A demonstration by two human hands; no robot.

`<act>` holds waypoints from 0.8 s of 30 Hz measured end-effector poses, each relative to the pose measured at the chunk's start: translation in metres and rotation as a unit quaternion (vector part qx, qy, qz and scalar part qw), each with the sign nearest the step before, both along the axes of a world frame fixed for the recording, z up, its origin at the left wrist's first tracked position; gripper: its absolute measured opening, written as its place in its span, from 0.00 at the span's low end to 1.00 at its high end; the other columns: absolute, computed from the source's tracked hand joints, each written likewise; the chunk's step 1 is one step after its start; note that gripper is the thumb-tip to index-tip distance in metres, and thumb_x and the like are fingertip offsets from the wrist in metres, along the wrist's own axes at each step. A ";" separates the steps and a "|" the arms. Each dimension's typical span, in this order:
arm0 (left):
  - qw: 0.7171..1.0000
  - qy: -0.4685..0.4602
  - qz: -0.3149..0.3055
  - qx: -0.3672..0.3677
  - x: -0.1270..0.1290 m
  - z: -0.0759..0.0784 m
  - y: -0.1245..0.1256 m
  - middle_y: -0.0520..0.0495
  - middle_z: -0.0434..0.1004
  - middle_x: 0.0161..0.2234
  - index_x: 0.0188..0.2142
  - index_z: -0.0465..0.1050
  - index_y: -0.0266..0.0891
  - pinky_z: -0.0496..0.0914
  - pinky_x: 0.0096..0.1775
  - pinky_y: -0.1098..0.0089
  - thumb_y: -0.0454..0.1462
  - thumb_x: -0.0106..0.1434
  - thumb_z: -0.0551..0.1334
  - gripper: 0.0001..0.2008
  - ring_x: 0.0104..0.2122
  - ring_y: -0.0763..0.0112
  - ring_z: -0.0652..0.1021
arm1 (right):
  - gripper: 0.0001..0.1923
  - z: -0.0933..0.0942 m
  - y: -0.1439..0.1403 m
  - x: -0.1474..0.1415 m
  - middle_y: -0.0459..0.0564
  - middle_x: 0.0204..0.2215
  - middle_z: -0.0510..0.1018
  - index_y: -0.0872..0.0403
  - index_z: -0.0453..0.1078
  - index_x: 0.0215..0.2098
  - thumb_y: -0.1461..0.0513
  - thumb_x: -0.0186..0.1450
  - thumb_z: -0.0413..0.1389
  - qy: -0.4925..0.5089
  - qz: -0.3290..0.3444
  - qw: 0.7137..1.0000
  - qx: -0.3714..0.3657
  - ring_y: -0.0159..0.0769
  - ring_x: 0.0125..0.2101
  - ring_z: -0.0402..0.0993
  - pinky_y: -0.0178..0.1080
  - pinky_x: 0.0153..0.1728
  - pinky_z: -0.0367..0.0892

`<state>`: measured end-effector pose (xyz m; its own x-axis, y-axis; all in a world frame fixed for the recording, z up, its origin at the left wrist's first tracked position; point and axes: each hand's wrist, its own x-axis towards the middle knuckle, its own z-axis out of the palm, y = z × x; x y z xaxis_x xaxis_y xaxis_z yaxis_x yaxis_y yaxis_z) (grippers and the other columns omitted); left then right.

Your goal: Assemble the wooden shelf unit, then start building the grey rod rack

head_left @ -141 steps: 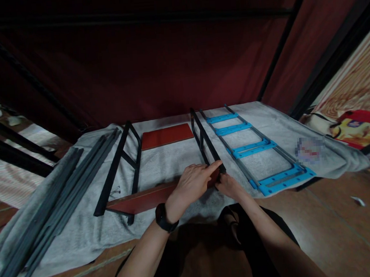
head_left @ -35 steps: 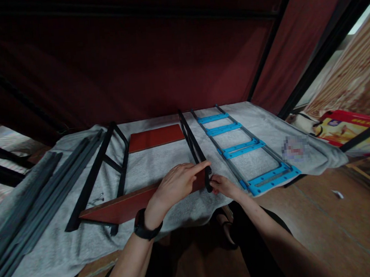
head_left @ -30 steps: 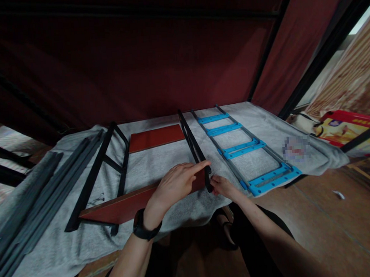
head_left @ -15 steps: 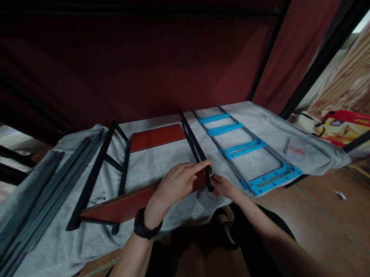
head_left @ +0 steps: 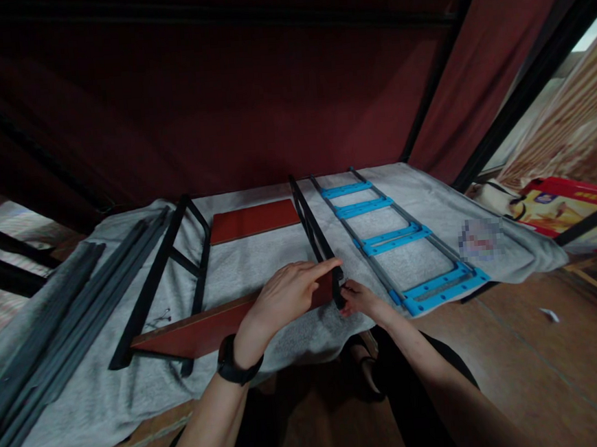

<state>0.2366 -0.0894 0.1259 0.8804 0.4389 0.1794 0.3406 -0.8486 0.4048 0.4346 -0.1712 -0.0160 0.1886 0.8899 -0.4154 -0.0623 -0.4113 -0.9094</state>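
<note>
Near board: a reddish-brown, flat rectangular panel (head_left: 204, 335) by the front edge of the grey cloth-covered surface (head_left: 253, 268), its long axis running left to right.
Black frame: a black metal side frame (head_left: 318, 229) at the board's right end, its long bar running from the back edge to the front.
Left hand: partly spread, palm down over the board's right part (head_left: 278, 297), one finger stretched onto the frame's near end; its grip cannot be told.
Right hand: fingers bunched (head_left: 360, 297) against the outer side of that end; whether they pinch anything cannot be told.
Bearing: the frame's near end lies leftward of the right hand, the nearer one, and rightward of the left palm.
Flanks: dark grey rods (head_left: 97, 292) near the left edge; a blue-runged, grey-railed rack (head_left: 364, 208) beyond the frame, rightward.
Hidden: the joint, behind fingers; the board's right end, under the left hand.
</note>
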 end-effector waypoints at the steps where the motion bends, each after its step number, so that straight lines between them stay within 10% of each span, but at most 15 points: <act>1: 1.000 0.000 0.000 0.000 0.000 -0.001 0.000 0.54 0.76 0.54 0.66 0.57 0.58 0.69 0.54 0.66 0.26 0.64 0.56 0.35 0.52 0.68 0.75 | 0.05 0.002 -0.001 0.000 0.42 0.18 0.72 0.51 0.62 0.32 0.61 0.63 0.55 0.009 -0.002 1.000 -0.001 0.34 0.22 0.73 0.39 0.28 0.73; 24: 1.000 0.005 0.000 -0.005 0.000 0.001 0.000 0.53 0.76 0.54 0.66 0.58 0.56 0.70 0.54 0.65 0.27 0.64 0.56 0.34 0.52 0.67 0.76 | 0.05 0.010 -0.002 -0.006 0.44 0.22 0.75 0.51 0.61 0.29 0.62 0.62 0.54 0.023 -0.017 1.000 -0.013 0.34 0.24 0.75 0.40 0.31 0.75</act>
<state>0.2364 -0.0897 0.1272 0.8819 0.4414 0.1658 0.3458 -0.8445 0.4089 0.4282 -0.1734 -0.0060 0.1990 0.8721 -0.4471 -0.1177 -0.4317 -0.8943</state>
